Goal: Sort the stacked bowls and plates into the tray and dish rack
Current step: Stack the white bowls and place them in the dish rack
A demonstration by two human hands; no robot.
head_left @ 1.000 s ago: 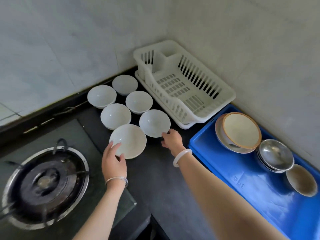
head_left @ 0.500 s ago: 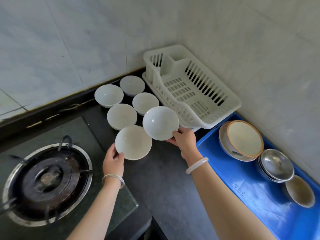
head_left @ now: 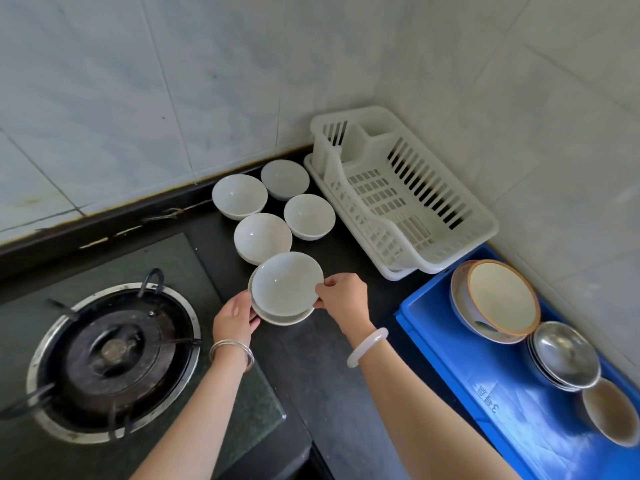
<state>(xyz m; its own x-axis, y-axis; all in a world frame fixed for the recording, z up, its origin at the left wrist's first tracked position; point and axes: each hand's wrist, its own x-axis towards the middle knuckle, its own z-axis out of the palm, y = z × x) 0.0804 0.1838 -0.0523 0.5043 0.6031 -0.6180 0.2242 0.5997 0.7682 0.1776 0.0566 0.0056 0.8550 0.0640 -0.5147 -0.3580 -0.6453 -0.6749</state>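
My right hand (head_left: 343, 295) pinches the rim of a white bowl (head_left: 285, 284) that sits nested in a second white bowl (head_left: 287, 318). My left hand (head_left: 233, 317) grips the left rim of that lower bowl. Both bowls are low over the dark counter (head_left: 322, 375). Several more white bowls (head_left: 263, 237) stand singly behind them, toward the wall. The white dish rack (head_left: 405, 199) in the corner holds nothing. The blue tray (head_left: 450, 358) lies on the right.
In the blue tray are a brown-rimmed bowl (head_left: 500, 299) on a plate, stacked metal bowls (head_left: 564, 355) and a small brownish bowl (head_left: 609, 414). A gas burner (head_left: 114, 355) sits at the left on a glass hob. Tiled walls close the back and right.
My right hand lifted the bowl from beside the rack, carried it left and set it into the bowl my left hand holds. The camera tilted up a little.
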